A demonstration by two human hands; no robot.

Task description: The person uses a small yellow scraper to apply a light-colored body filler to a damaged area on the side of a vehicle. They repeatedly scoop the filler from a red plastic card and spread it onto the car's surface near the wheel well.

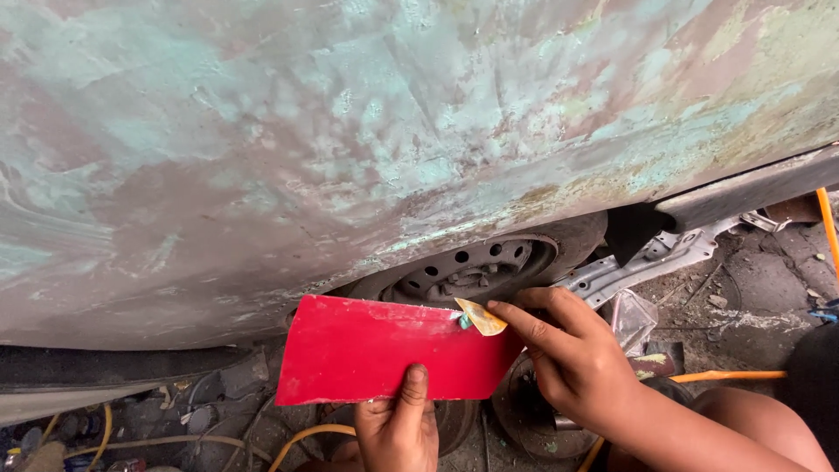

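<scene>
Left hand (398, 428) grips the red board (393, 350) at lower centre; right hand (572, 354) pinches a yellow spreader (481, 318) on its top edge. The small filler dab (464, 322) could slip off if the board tilts.

The wheel (476, 271) sits mostly hidden behind the body panel (350, 149) (itself cut off at the top).

A flat red plastic board (384, 350) sits below the sanded, patchy metal car body panel (350, 131), in front of the black steel wheel (476, 269). The left hand (398, 424) holds its lower edge; the right hand (572, 358), at its right end, presses a small yellow spreader (481, 317) on its top corner. Yellow hoses (306, 434) lie on the ground beneath.
</scene>
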